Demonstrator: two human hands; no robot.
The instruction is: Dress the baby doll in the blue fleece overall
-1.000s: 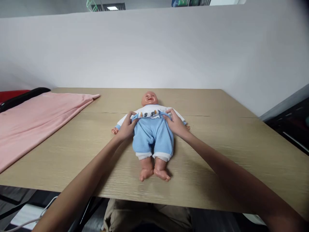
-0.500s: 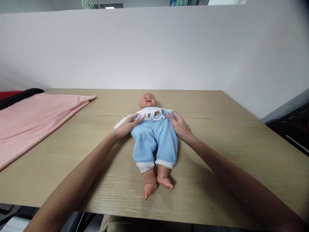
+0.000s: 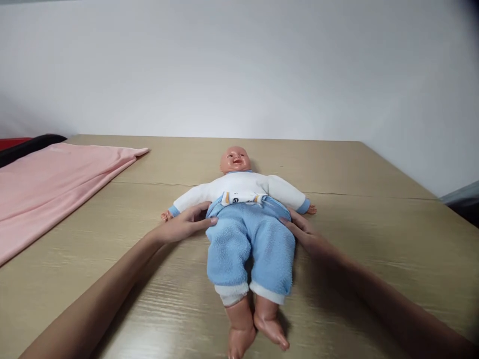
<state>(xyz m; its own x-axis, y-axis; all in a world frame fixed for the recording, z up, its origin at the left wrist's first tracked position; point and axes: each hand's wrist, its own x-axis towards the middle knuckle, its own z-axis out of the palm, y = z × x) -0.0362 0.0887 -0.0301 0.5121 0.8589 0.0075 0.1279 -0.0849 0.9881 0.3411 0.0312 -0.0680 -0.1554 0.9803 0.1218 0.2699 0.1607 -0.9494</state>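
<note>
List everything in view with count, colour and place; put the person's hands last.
Table: 1, light wood, centre
Doll: 1, pinkish, face-up on table
Top: 1, white, blue cuffs, on doll
Trousers: 1, blue, white hems, on doll
Cloth: 1, pink, left
Black item: 1, black, beside cloth
Red item: 1, red, left edge
Dark item: 1, blackish, right edge
Wall: 1, white, behind table
Left hand: 1, bare, touching trousers
Right hand: 1, bare, touching trousers

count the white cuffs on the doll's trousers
2: one white cuff on the trouser leg nearer the left hand, another on the leg nearer the right hand. Neither is hidden.
</note>
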